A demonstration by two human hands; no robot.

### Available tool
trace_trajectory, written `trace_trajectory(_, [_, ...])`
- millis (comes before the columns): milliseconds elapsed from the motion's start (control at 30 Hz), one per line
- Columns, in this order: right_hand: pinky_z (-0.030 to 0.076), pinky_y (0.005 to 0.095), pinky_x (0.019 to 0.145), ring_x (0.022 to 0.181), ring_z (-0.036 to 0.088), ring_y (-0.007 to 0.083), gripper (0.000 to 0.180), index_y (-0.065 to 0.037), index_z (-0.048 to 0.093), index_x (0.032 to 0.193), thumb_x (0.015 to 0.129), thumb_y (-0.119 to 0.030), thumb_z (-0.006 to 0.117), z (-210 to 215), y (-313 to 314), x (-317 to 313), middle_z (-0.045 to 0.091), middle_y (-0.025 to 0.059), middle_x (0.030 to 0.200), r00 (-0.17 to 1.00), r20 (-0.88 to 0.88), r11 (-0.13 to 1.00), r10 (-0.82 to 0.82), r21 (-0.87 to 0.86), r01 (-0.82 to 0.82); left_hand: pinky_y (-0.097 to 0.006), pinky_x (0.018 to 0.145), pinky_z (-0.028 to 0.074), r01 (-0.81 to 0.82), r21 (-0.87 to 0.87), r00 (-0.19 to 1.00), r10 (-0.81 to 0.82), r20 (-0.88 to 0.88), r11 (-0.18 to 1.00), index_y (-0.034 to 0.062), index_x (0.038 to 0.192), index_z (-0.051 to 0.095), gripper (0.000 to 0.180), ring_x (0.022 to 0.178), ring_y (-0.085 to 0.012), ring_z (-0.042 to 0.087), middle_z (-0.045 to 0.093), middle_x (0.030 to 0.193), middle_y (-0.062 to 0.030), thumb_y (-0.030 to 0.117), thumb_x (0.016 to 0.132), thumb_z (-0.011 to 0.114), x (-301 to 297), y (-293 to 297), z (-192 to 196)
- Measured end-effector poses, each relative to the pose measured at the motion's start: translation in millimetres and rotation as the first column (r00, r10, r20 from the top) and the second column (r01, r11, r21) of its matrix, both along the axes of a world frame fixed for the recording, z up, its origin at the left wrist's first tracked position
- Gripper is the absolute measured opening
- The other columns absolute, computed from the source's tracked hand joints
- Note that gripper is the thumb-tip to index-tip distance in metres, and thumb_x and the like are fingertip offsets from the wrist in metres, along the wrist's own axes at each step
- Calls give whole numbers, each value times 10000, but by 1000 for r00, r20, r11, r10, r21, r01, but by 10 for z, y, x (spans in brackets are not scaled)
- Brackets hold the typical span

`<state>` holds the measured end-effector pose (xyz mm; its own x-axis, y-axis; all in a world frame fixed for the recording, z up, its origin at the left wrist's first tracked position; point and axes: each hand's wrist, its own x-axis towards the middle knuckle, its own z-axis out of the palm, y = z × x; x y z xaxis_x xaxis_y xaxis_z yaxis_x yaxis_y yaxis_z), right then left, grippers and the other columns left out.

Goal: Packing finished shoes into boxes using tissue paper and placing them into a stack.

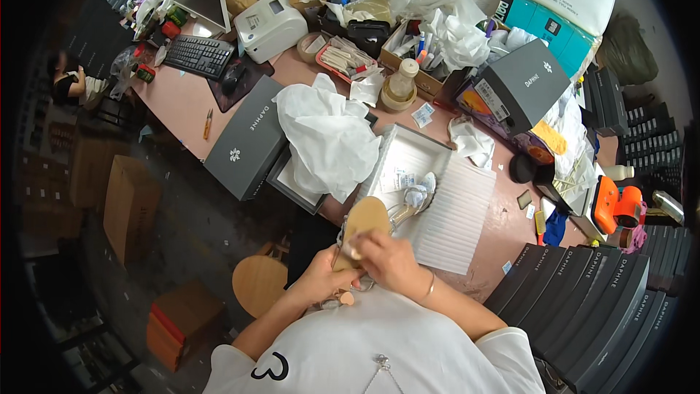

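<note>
Tan and smooth, the sole of a sandal (362, 228) faces up, close in front of the person's chest and just over the near edge of the pink table (182, 109). Its long axis runs away from the body, heel end low by the wrists and toe end pointing toward the open shoe box (408, 153). The left hand (321, 277) lies under and beside the heel end, fingers curled around the shoe from the left so that it grips it; how tightly cannot be told, since the shoe hides the fingertips. The right hand (388, 259) sits on top from the right, fingers bent and pinched on a small pale pad or cloth (354, 250) that presses against the sole near its middle. Both hands touch the shoe; the right is nearer the part of the sole being rubbed, and the bare toe half lies ahead of it, up and slightly to the left.

Just beyond the toe, a second sandal (417, 195) with a pale strap rests inside the box, next to a sheet of ribbed white paper (459, 219). Crumpled white tissue (328, 135) spills over the box's far left corner, and a grey box lid (244, 142) lies to the left of that. A stack of dark shoe boxes (590, 299) stands at the person's right.
</note>
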<state>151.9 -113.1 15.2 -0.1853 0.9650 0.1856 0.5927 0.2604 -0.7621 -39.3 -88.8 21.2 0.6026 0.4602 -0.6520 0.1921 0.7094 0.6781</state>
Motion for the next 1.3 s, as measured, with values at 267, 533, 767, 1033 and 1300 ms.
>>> trace_trajectory(267, [521,387,635,770,638,317,260,-70,615,988,739,-76,692,63,163,-12,605,106,910,997,9,990,-82,-112,83,-244,641,498,11,26,996,-8,-85,1000,-37,1056,527,246,734,-106,618,633,895,-70,7,820,579,9,-9,87])
trace_trajectory(533, [522,353,566,723,635,270,240,-104,620,985,751,-79,667,27,16,-80,601,67,910,992,-9,992,-129,0,129,-268,665,513,-101,39,994,102,-48,994,-36,1035,527,227,733,-108,621,630,905,-82,46,842,616,-60,-36,-24])
trace_trajectory(767, [508,368,577,707,618,290,246,-75,621,1012,772,-50,664,121,-32,-39,588,86,892,993,-54,994,-102,21,103,-285,700,530,-136,93,990,133,43,986,-39,1051,526,240,760,-133,641,627,919,-81,37,846,624,-57,-46,12])
trace_trajectory(1033, [500,385,578,707,608,315,150,-58,606,977,829,-75,622,175,71,-17,589,116,846,999,-44,998,-31,52,33,-268,676,515,-107,145,994,105,25,984,-26,1040,555,215,757,-121,636,631,916,-66,14,838,616,-75,-47,-26])
trace_trajectory(1300, [490,362,612,741,620,289,146,-53,599,980,843,-94,626,53,291,157,593,117,892,974,117,980,-193,-34,198,-253,677,519,-27,136,998,34,-48,990,-22,1048,566,215,753,-111,634,636,932,-68,5,838,604,-78,-7,108])
